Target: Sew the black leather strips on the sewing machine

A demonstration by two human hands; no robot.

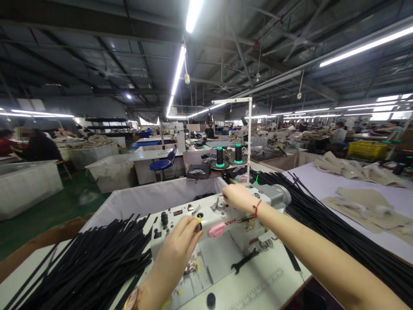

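A white sewing machine [209, 232] spans the table before me, with a pink piece [217, 230] on its front. My left hand [183, 239] is at the machine's front upper edge, fingers drawn together by a dark round part with a yellow bit; what they hold is hard to make out. Over the top of the machine, near a metal bobbin-winder-like part [220, 205], my right hand [237, 196] is closed, its fingertips mostly hidden. A red string circles the right wrist. Below the machine arm lies a black wrench [244, 261].
Black strips [93, 258] are heaped at left, and more black strips [342, 228] run along the right. Behind the machine stand two black thread cones [220, 156] and a white thread stand [249, 137]. Beige fabric pieces [368, 206] lie at right. People sit farther off.
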